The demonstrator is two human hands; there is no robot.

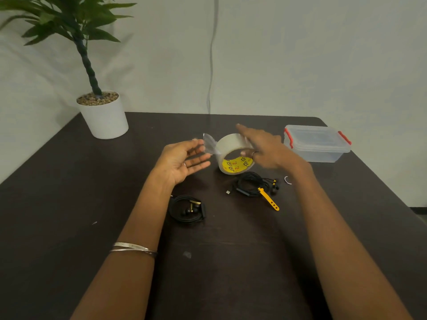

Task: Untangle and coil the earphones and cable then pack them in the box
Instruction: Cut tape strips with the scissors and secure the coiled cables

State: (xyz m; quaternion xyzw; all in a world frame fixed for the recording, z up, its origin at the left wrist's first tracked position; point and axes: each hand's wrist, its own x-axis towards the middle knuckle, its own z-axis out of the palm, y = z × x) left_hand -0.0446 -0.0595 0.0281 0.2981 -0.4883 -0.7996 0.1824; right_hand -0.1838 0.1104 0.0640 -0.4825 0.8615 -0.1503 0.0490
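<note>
Black coiled earphones (187, 210), flat on table (69, 181), yellow-strapped cable coil (253, 185), strap toward viewer, right hand (265, 148) gripping tape roll (233, 155), left hand (182, 161) fingers spread, closed box (317, 144).

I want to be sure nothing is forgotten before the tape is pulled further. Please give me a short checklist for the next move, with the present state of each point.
1. Tape roll held firmly: ok, the right hand grips it, thumb inside the core.
2. Free end of tape reachable: ok, it sticks out beside the left hand, which is open.
3. Left earphone coil stays coiled: ok, it lies flat on the table.
4. Right cable bundle tied: cannot tell, the yellow strap lies on it, closure unclear.
5. Box ready to receive: not ok, the lid is on.
</note>
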